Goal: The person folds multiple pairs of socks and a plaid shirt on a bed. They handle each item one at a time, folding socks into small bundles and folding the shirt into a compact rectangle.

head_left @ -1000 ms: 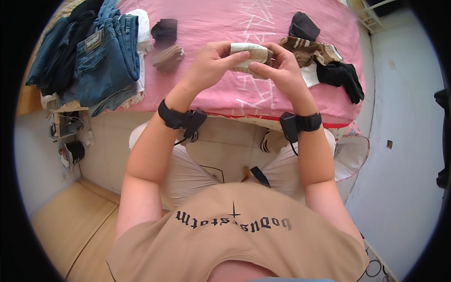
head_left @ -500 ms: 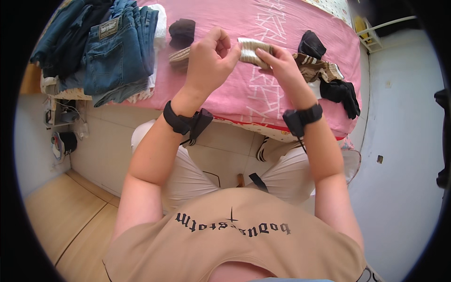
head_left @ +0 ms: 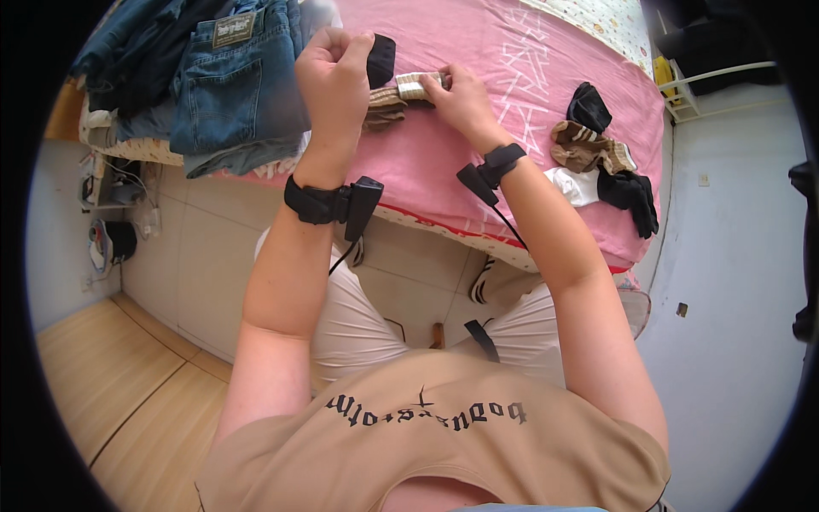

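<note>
Your right hand holds the flat, folded beige-and-white striped knit sock over the pink-sheeted bed, well in from its near edge. Your right thumb and fingers pinch the sock's right end; its long axis runs roughly left to right, so the free end points away from those fingertips, toward your left hand. Just left of that end, and a little closer to the bed's near edge, lies the folded brown-and-beige striped sock bundle; I cannot tell whether the two touch.

Your left hand is raised nearer the bed's left end, its fingers curled inward like a loose fist. The tips are hidden, so I cannot tell whether they press together or pinch anything. It is the nearer hand to the small folded black fabric bundle, which shows beside its knuckles.

Farther left, the folded blue denim jeans lie by the bed's near left corner. Toward the near right corner sits the brown sock with white stripes, well apart from your right hand
</note>
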Motion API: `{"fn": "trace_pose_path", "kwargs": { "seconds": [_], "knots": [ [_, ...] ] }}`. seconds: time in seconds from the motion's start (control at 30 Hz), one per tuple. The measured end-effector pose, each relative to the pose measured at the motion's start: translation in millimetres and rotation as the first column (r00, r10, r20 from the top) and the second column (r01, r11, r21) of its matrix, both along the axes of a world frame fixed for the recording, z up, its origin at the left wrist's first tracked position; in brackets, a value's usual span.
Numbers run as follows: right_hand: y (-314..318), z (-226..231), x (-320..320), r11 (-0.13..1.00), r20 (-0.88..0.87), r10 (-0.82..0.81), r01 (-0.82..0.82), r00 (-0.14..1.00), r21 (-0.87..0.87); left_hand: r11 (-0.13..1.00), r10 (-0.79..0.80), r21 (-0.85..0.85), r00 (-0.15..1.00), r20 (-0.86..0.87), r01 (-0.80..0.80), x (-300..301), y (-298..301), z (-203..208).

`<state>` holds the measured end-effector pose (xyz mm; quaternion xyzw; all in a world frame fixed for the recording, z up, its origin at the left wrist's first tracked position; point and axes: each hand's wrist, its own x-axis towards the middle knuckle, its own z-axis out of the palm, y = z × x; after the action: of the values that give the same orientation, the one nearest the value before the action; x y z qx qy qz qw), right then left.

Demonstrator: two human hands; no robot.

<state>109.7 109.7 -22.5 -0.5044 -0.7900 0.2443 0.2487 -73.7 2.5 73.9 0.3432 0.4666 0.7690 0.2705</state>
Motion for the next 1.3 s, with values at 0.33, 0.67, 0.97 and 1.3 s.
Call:
{"fn": "trace_pose_path", "kwargs": {
  "seconds": [0.33,0.67,0.97,1.3],
  "knots": [
    [-19.8,73.4,139.6,0.981,-0.379,0.004,-0.076,0.926,-0.176,0.988,-0.132,-0.113,0.956,-0.264,0.106,48.9,0.5,6.7],
    [-28.0,63.9,313.8,0.963,-0.006,-0.197,0.194,0.980,0.187,0.764,-0.645,-0.493,0.530,-0.551,0.417,132.0,1.8,-19.8],
    [-18.3,37.4,287.8,0.896,0.298,-0.343,0.215,0.891,0.389,0.470,-0.877,-0.748,0.155,-0.454,0.468,147.9,-2.3,-41.2],
    [-16.4,46.1,285.0,0.929,0.306,-0.256,0.146,0.917,0.339,0.482,-0.867,-0.727,0.146,-0.476,0.489,139.4,-5.2,-38.1]
  ]
}}
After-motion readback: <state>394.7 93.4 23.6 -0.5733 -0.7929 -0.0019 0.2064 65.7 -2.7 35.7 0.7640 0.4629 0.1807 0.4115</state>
